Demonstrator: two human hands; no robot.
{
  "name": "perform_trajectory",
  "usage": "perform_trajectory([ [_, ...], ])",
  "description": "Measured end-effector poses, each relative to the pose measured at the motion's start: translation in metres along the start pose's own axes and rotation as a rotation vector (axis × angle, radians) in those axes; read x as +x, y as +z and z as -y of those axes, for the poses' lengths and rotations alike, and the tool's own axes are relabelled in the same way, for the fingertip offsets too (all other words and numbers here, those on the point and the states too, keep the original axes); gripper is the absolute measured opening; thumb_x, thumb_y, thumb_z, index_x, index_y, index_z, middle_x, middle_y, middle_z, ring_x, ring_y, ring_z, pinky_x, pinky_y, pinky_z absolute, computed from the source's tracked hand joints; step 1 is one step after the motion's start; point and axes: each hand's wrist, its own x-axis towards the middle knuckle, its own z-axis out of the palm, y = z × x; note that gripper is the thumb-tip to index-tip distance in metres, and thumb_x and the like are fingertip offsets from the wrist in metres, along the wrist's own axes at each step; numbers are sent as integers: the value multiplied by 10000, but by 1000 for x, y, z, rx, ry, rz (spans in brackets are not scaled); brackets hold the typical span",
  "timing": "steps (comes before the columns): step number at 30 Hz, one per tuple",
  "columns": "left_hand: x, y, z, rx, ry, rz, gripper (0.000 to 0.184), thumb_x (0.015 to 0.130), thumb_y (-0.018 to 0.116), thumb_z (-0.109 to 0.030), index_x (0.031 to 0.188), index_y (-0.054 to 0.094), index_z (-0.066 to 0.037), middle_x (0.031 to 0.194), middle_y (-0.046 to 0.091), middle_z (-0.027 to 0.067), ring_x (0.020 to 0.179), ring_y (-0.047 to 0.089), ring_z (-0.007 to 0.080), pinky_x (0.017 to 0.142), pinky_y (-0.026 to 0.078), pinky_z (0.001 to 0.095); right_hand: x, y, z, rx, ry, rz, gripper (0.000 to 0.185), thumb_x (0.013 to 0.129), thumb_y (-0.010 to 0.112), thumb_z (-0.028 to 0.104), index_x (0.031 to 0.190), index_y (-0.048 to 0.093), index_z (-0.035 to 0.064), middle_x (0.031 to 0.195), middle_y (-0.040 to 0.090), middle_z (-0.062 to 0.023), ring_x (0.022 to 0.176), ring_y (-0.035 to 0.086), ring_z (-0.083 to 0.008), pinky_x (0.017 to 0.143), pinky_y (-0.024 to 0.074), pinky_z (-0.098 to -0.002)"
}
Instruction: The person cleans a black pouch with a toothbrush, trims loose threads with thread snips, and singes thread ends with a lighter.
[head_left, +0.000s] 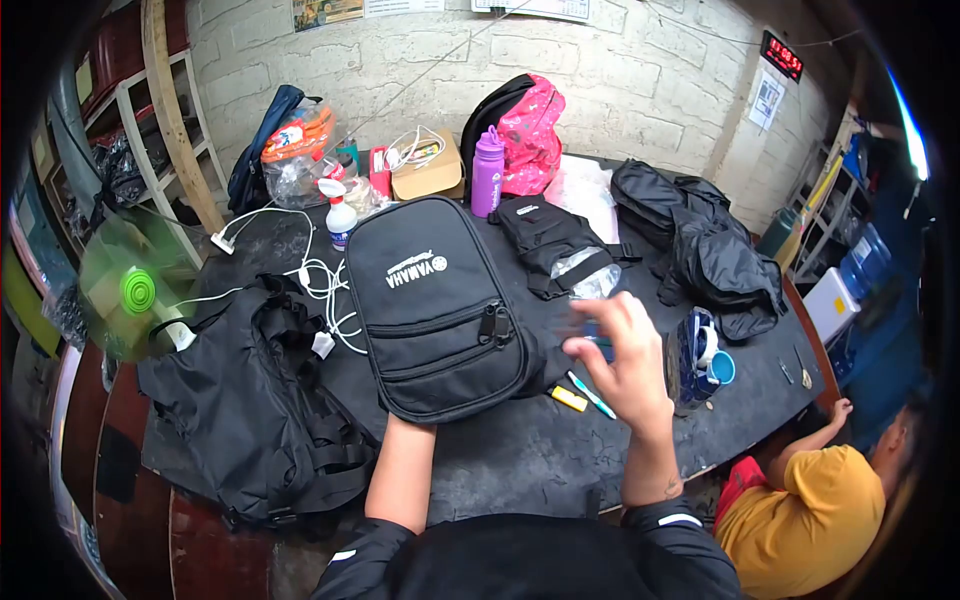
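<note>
In the head view, we have the black backpack (430, 345) at the middle of the frame, front face up, with its white lettering upside down to us. Our left wrist (410, 438) goes in behind its lower end; the hand itself is hidden, so we cannot tell if it grips. Our right hand (632, 368) is raised to the right of the backpack, fingers bent and apart from the thumb, and it seems to hold nothing. Near it, on the table (480, 470), lie a yellow piece (569, 399) and a thin blue-and-white stick (592, 395).

In our judgement, if the backpack is turned quickly, its upper end may knock over the spray bottle (341, 222) or the purple bottle (488, 175). The white cable (322, 285), loose along its left side, could catch on it and be pulled. A careless sweep of our right hand might scatter the small pieces.
</note>
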Motion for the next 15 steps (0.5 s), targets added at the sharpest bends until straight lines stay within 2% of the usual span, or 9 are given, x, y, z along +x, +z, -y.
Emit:
perform_trajectory([
  [1,1,-8,1,6,22,41,598,960,287,-444,1446,191,-108,1492,222,89,1351,255,259,1118,214,397,-8,5,-1,233,125,-77,298,751,719,184,968,584,30,762,520,-40,668,484,-119,554,400,-252],
  [3,8,-18,6,12,48,84,589,964,278,-441,1442,204,-104,1488,233,91,1346,263,264,1112,230,399,-32,15,-15,708,378,245,274,857,640,256,930,551,7,700,506,-30,571,417,-65,504,355,-216],
  [6,19,-26,16,-76,62,359,557,976,262,-413,1426,237,-87,1474,255,100,1328,283,263,1102,251,391,-55,70,-22,1339,805,455,357,958,454,386,908,522,39,619,480,-16,450,329,-61,450,297,-224],
  [7,15,-23,29,-78,51,355,557,976,262,-413,1426,237,-87,1474,255,100,1328,283,263,1102,251,391,-58,89,-30,1707,893,371,309,933,500,386,859,535,87,623,502,-8,445,337,-65,443,288,-226],
  [9,-1,-9,62,172,12,-145,518,972,338,-339,1407,281,-63,1450,303,107,1311,311,269,1094,266,385,-49,110,-43,1875,1101,24,244,917,544,358,805,519,143,643,527,21,439,342,-60,434,278,-231],
  [10,-9,0,66,174,7,-143,518,972,338,-339,1407,281,-63,1450,303,107,1311,311,269,1094,266,385,-46,121,-55,1947,1145,-22,236,911,556,348,801,523,141,646,526,22,438,346,-65,439,280,-230],
  [13,-26,28,65,860,-241,41,610,851,596,-241,1369,347,-34,1389,393,141,1262,390,303,1093,268,410,-38,130,-68,1994,1168,-99,227,903,571,325,803,529,126,656,525,20,440,356,-77,446,291,-232],
  [14,-28,32,60,860,-241,44,610,851,596,-241,1369,347,-34,1389,393,141,1262,390,303,1093,268,410,-38,128,-70,2013,1111,-86,229,908,564,321,807,529,119,659,527,19,442,359,-78,448,294,-231],
  [15,-32,34,52,332,-306,74,601,845,606,-224,1354,359,-21,1379,406,136,1257,400,294,1087,275,421,-40,126,-72,2028,1059,-73,231,913,557,317,811,528,112,661,528,17,445,363,-80,449,297,-231],
])
